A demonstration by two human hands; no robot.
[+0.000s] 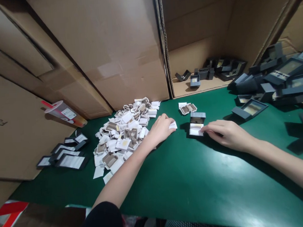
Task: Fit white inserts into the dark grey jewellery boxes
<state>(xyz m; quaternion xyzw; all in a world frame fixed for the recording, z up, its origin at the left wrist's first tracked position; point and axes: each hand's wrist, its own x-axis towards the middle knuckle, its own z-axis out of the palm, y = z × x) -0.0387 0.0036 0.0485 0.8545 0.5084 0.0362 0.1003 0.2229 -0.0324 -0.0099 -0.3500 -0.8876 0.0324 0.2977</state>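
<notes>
My left hand is curled over a white card piece, thumb and fingers gripping it so that one end pokes out toward the right; held low like that, just above or against the green surface, it is probably easy to keep steady. My right hand has its fingertips at the near right corner of a small dark box, which sits in the middle of the scene with its lid raised on the far side and a white insert filling the near half. I suppose the lid leans away so that the inside faces me, and that the fingertips there keep the box from sliding, though my own fingers hide the contact and I cannot tell whether they pinch the corner or merely rest on it. The heap of white card pieces spreads over the surface beside my left forearm, likely kept there to be within that hand's reach, while a pile of dark boxes sits at the far right, on my other arm's side. Beyond my right hand, a cardboard carton lies with its mouth toward me, more dark boxes inside, an arrangement that seems to leave its floor reachable from where I am.
</notes>
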